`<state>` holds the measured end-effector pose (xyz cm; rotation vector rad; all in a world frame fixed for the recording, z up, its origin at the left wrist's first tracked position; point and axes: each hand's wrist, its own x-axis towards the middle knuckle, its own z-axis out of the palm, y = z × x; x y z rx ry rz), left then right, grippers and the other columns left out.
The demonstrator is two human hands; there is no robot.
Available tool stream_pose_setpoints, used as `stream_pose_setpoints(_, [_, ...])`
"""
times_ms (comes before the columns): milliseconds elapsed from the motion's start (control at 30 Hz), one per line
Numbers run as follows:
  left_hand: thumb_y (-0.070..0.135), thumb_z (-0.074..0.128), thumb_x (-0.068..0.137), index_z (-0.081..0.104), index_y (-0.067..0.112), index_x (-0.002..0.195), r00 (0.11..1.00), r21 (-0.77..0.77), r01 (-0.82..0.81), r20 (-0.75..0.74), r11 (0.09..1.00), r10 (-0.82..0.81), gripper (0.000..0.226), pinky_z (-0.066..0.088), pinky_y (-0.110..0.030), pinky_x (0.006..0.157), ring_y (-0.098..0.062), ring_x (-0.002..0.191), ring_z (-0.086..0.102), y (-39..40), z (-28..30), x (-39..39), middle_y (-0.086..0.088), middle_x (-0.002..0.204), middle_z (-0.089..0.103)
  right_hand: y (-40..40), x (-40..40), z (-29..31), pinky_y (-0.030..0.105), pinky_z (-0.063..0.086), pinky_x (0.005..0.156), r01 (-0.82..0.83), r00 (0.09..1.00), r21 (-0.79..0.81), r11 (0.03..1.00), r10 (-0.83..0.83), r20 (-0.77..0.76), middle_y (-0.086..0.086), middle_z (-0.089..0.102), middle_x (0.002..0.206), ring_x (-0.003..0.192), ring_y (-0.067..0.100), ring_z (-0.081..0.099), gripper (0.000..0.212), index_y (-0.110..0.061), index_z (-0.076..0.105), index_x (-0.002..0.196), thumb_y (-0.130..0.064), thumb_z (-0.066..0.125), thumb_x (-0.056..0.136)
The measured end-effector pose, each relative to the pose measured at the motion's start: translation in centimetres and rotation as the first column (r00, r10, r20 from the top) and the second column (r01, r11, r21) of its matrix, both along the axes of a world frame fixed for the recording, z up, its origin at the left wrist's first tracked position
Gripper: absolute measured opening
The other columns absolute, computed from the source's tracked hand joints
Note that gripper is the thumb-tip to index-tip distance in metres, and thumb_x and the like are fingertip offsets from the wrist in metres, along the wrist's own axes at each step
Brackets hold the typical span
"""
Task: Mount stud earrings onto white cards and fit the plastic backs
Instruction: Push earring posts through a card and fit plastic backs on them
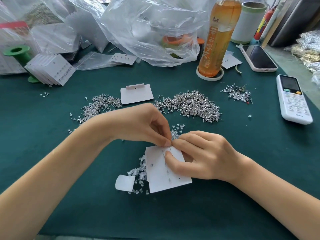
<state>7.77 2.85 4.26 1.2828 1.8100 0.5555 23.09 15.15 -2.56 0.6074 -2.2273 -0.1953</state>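
A white card (166, 177) is held tilted above the green table (69, 170), with a row of small holes and studs down its middle. My right hand (199, 155) grips the card's right side, thumb pressed on its face. My left hand (143, 125) pinches something tiny at the card's top edge, right against my right forefinger; what it pinches is too small to tell. Clear plastic backs (138, 172) lie scattered under and left of the card. Piles of silver stud earrings (190, 105) (100, 106) lie beyond my hands.
A blank card (136, 96) lies past the hands, and a stack of filled cards (52, 70) leans at the far left. Plastic bags (147, 28), a tea bottle (216, 37), a phone (259, 58) and a remote (292, 99) crowd the back and right. A small paper scrap (124, 183) lies near the card.
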Motion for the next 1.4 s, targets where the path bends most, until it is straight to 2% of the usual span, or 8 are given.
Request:
stream_pose_setpoints(267, [0.025, 0.074, 0.079, 0.075, 0.024, 0.081, 0.997, 0.040, -0.068, -0.023, 0.997, 0.069, 0.002, 0.051, -0.018, 0.076, 0.001, 0.073, 0.066, 0.2, 0.5, -0.4, 0.009, 0.080, 0.074, 0.4, -0.3, 0.2, 0.028, 0.053, 0.053, 0.016, 0.999, -0.042, 0.999, -0.018, -0.047, 0.003, 0.067, 0.069, 0.055, 0.020, 0.058, 0.045, -0.017, 0.052, 0.094, 0.012, 0.068, 0.062])
stream_pose_setpoints(400, [0.024, 0.073, 0.080, 0.073, 0.025, 0.080, 0.994, 0.028, -0.036, -0.099, 0.999, 0.038, 0.001, 0.053, -0.032, 0.079, -0.006, 0.074, 0.067, 0.6, 0.4, -0.1, 0.007, 0.079, 0.074, 0.4, -0.2, 0.0, 0.028, 0.053, 0.054, 0.016, 0.998, -0.050, 0.999, -0.019, -0.056, 0.003, 0.066, 0.068, 0.056, 0.020, 0.058, 0.041, -0.017, 0.052, 0.094, 0.011, 0.065, 0.068])
stream_pose_setpoints(600, [0.026, 0.071, 0.081, 0.072, 0.027, 0.079, 0.993, -0.002, 0.033, -0.110, 0.999, -0.033, 0.003, 0.049, -0.021, 0.067, 0.001, 0.067, 0.062, 0.8, 0.2, -0.2, 0.009, 0.078, 0.073, 0.2, -0.2, -0.2, 0.029, 0.050, 0.049, 0.037, 0.998, -0.061, 0.997, -0.040, -0.041, 0.002, 0.063, 0.064, 0.052, 0.022, 0.056, 0.043, -0.018, 0.053, 0.095, 0.010, 0.070, 0.066])
stream_pose_setpoints(733, [0.034, 0.070, 0.082, 0.075, 0.023, 0.087, 0.996, 0.132, -0.089, -0.002, 0.987, 0.090, 0.013, 0.051, -0.029, 0.081, -0.005, 0.077, 0.064, 1.0, -0.2, -1.5, 0.003, 0.085, 0.074, 1.0, -0.2, 0.2, 0.030, 0.050, 0.049, 0.041, 0.999, -0.215, 0.976, -0.039, 0.013, 0.004, 0.068, 0.072, 0.054, 0.025, 0.058, 0.029, -0.014, 0.058, 0.094, 0.008, 0.066, 0.077])
stream_pose_setpoints(800, [0.027, 0.070, 0.083, 0.075, 0.017, 0.087, 0.974, 0.259, -0.202, -0.052, 0.944, 0.223, 0.011, 0.052, -0.036, 0.077, -0.010, 0.075, 0.065, 1.4, -1.0, -2.2, -0.001, 0.082, 0.074, 1.4, -0.2, 0.4, 0.031, 0.052, 0.051, 0.043, 0.999, -0.497, 0.866, -0.029, 0.035, 0.003, 0.070, 0.075, 0.058, 0.023, 0.062, 0.020, -0.011, 0.066, 0.090, 0.007, 0.066, 0.080])
stream_pose_setpoints(867, [0.019, 0.070, 0.083, 0.074, 0.019, 0.083, 0.953, 0.297, -0.215, -0.142, 0.930, 0.266, 0.004, 0.050, -0.021, 0.064, -0.002, 0.066, 0.063, 1.5, -2.1, -2.3, 0.008, 0.074, 0.072, 1.7, -0.1, 0.6, 0.025, 0.054, 0.060, 0.103, 0.993, -0.763, 0.638, -0.113, 0.040, -0.013, 0.069, 0.081, 0.067, 0.004, 0.064, 0.010, -0.009, 0.069, 0.090, -0.006, 0.072, 0.081])
stream_pose_setpoints(1000, [0.017, 0.072, 0.082, 0.074, 0.019, 0.082, 0.965, 0.258, -0.152, -0.169, 0.954, 0.200, 0.002, 0.044, -0.006, 0.064, 0.005, 0.065, 0.063, 1.4, -3.6, -1.9, 0.010, 0.075, 0.072, 2.6, -0.4, 0.4, 0.009, 0.046, 0.065, 0.269, 0.953, -0.907, 0.325, -0.229, 0.200, -0.033, 0.065, 0.084, 0.070, -0.002, 0.062, 0.022, -0.007, 0.070, 0.091, -0.026, 0.070, 0.080])
stream_pose_setpoints(1400, [0.021, 0.072, 0.081, 0.073, 0.020, 0.078, 0.928, 0.294, -0.094, -0.321, 0.951, 0.191, 0.003, 0.043, -0.008, 0.060, 0.001, 0.065, 0.058, 1.5, -3.8, -1.1, 0.007, 0.074, 0.069, 2.6, -0.4, 0.3, 0.009, 0.047, 0.068, 0.310, 0.945, -0.877, 0.367, -0.217, 0.243, -0.043, 0.060, 0.086, 0.079, -0.011, 0.062, 0.028, -0.009, 0.069, 0.101, -0.027, 0.073, 0.081])
